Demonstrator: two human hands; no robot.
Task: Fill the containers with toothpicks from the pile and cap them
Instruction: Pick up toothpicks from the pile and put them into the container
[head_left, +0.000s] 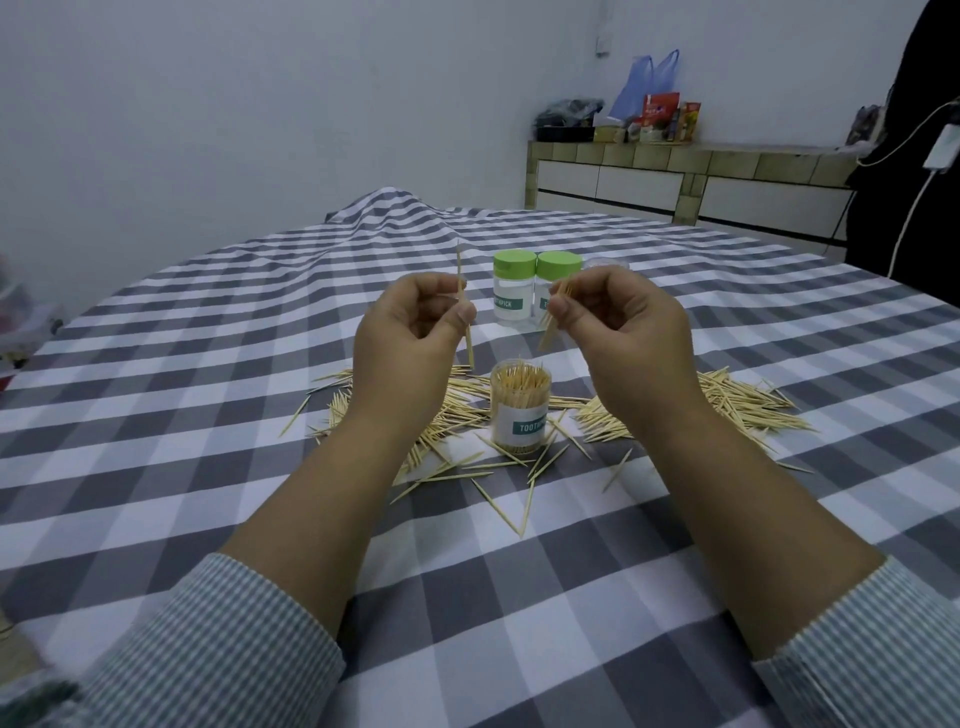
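An uncapped clear container (520, 410) packed with toothpicks stands upright in the middle of a scattered toothpick pile (737, 405) on the checked cloth. My left hand (410, 332) hovers above and left of it, pinching a single toothpick (462, 306) held nearly upright. My right hand (623, 327) hovers above and right of it, pinching a small bundle of toothpicks (553, 322) pointing down-left. Behind the hands stand two clear containers with green caps (514, 291) (558, 267), side by side. A clear lid-like piece (605, 264) lies just right of them, partly hidden by my right hand.
The checked tablecloth (208, 415) covers the whole table, bunched up at the far edge. Loose toothpicks (504, 499) lie near me in front of the container. A tiled counter (675, 176) with bags stands at the back right, beside a dark shape with a white cable.
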